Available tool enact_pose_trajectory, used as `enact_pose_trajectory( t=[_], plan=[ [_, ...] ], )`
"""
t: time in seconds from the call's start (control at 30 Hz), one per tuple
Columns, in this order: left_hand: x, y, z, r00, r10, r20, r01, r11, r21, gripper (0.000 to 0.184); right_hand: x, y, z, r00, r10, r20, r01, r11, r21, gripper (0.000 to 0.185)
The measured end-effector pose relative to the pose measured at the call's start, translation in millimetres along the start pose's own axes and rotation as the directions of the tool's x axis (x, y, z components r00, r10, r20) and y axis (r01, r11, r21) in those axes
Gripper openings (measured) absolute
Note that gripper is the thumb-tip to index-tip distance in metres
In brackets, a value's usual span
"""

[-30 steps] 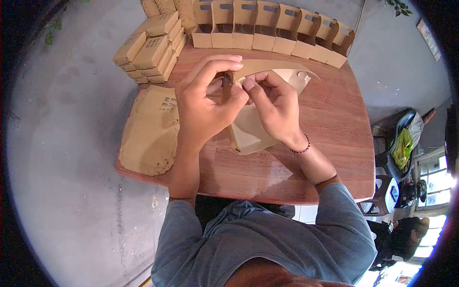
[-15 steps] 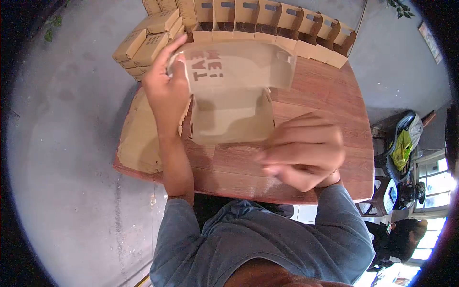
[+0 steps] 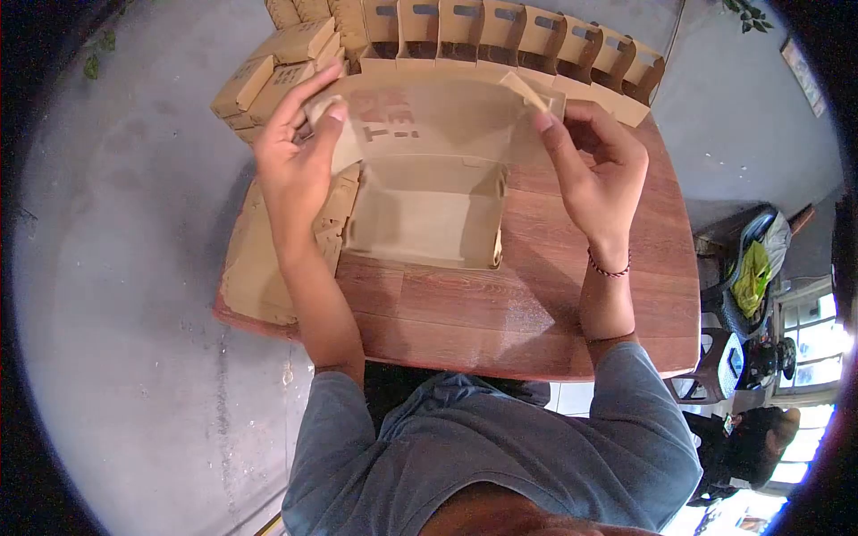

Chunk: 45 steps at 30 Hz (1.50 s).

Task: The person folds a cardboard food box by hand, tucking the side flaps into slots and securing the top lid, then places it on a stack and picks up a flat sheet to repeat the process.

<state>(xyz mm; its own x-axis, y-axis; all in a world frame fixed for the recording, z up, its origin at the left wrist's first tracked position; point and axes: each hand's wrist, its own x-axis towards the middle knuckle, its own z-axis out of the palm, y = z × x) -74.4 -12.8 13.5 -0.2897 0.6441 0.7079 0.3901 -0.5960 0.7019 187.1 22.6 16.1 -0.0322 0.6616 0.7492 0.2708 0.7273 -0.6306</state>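
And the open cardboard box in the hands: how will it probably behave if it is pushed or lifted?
The open box is probably light, as it looks thin-walled and empty. Its lid, held by the left hand and right hand at opposite ends, may bend easily, being a thin panel. Square-cornered and flat-looking below, the box should slide rather than roll.

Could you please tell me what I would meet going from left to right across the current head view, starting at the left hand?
Left hand, open box, right hand, yellow bundle, window.
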Motion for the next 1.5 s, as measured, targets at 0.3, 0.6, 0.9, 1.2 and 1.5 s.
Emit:
enact_pose_trajectory(
  t=[0.3, 0.6, 0.9, 1.2, 1.5],
  plan=[
    [-12, 26, -1, 0.990, -0.080, 0.120, 0.044, 0.961, 0.273, 0.045, 1, 7, 5, 0.993, -0.111, -0.038, 0.103, 0.979, -0.177, 0.009],
    [-24, 18, 54, 0.947, -0.251, 0.202, 0.285, 0.945, -0.162, 0.026, -12, -3, 13, 0.929, -0.356, 0.105, 0.368, 0.921, -0.128, 0.010],
    [-27, 20, 54, 0.958, -0.197, 0.209, 0.242, 0.944, -0.222, 0.022, -8, -6, 17, 0.975, -0.186, 0.117, 0.190, 0.982, -0.019, 0.010],
    [-31, 28, 55, 0.967, -0.136, 0.215, 0.185, 0.955, -0.232, 0.018, -12, -2, 22, 0.973, -0.162, 0.167, 0.167, 0.986, -0.019, 0.010],
    [-32, 29, 50, 0.959, -0.130, 0.253, 0.177, 0.969, -0.173, 0.024, -12, -5, 21, 0.976, -0.095, 0.195, 0.095, 0.995, 0.013, 0.012]
  ],
)
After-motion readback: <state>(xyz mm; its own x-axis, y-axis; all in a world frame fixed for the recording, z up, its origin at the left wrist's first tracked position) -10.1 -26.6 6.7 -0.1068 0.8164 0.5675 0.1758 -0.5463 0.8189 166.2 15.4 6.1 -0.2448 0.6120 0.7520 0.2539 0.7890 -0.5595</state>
